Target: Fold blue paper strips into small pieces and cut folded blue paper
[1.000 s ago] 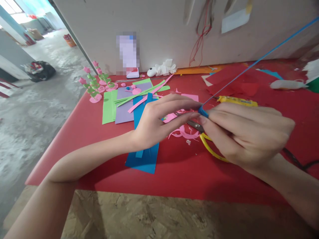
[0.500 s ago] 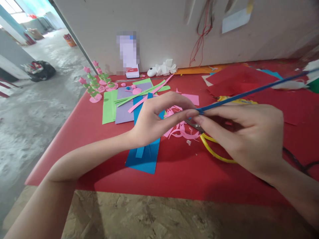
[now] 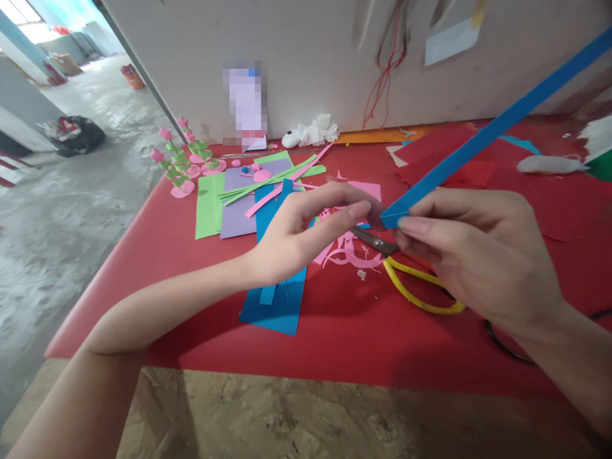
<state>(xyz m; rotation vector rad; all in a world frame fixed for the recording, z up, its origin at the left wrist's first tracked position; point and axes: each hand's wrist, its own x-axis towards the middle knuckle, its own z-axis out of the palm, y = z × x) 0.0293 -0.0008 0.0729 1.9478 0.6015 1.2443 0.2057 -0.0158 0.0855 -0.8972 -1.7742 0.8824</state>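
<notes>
Red table covering [image 3: 335,331] served as landmark; it lay over a chipboard top [image 3: 296,414], bare along the near edge. Behind the far edge of the covering stood a pale wall panel [image 3: 306,57], with red cords [image 3: 382,83] and a paper note [image 3: 452,39] hanging on it. Left of the covering spread a rough grey concrete floor [image 3: 57,217], daylit. Beyond the far-left corner sat a dark bundle [image 3: 74,135], and further off an orange crate [image 3: 132,76], in bright light.
</notes>
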